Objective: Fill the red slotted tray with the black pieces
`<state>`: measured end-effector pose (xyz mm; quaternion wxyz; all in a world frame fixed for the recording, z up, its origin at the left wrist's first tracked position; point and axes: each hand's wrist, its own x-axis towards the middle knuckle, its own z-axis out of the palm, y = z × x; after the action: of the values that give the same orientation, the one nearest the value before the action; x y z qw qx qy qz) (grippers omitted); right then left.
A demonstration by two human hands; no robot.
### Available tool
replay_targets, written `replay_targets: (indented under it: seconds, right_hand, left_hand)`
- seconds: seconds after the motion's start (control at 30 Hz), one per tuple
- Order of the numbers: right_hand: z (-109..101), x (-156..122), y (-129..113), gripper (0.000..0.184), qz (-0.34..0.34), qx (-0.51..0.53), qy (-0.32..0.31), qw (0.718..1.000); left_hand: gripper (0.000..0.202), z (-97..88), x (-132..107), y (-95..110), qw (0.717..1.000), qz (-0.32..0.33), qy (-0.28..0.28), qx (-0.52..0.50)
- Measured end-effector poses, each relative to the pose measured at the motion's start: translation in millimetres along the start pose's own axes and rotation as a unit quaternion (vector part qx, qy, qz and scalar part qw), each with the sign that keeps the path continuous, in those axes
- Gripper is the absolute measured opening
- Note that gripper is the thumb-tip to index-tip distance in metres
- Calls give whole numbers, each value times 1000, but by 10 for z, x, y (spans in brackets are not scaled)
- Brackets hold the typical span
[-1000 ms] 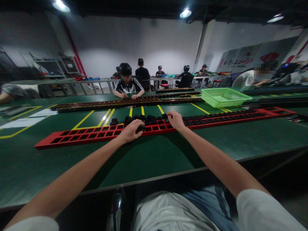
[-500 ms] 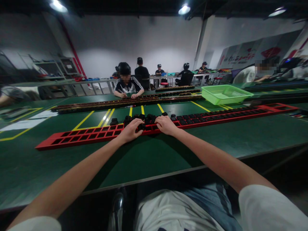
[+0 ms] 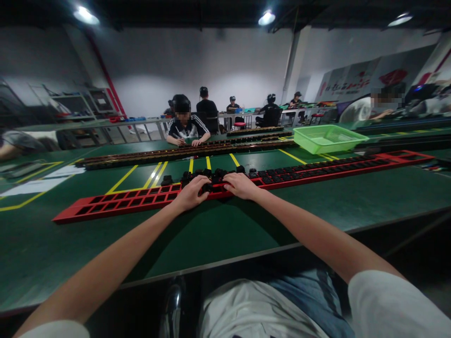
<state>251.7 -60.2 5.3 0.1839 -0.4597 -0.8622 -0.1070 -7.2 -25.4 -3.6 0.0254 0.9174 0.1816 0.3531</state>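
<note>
A long red frame [image 3: 116,205] with two rows of square openings lies across the green table. Small black blocky parts [image 3: 303,172] fill its right stretch, while the openings at the left end are bare. My left hand [image 3: 192,191] is closed around a black blocky part [image 3: 207,187] over the middle of the frame. Just to its right, my right hand [image 3: 243,186] has its fingers bent together down at the frame; what they hold, if anything, is hidden. Several loose black parts [image 3: 220,172] are heaped behind both hands, and another [image 3: 167,180] sits left of them.
A light green basket [image 3: 327,140] stands beyond the frame on the right. Long dark strips [image 3: 190,151] lie across the table, with a co-worker [image 3: 186,124] seated behind them. White papers [image 3: 38,180] lie at the left. The table's near edge [image 3: 211,270] runs before my lap.
My right hand has shifted slightly left, closer to my left hand. My left hand stays around the black part, almost unmoved. The camera view has shifted a little.
</note>
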Motion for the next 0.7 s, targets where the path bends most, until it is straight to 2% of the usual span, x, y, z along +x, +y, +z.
replay_targets:
  seconds: [0.27, 0.5, 0.7]
  right_hand:
    - [43, -36, 14, 28, -13, 6, 42, 999]
    - [41, -42, -122, 39, -67, 39, 104, 992]
    - [93, -47, -203, 37, -116, 57, 118, 985]
  left_hand:
    - [35, -5, -8, -3, 1000, 16, 3, 2]
    - [38, 11, 2, 12, 998, 42, 33, 24]
    - [40, 3, -22, 69, 996, 78, 12, 29]
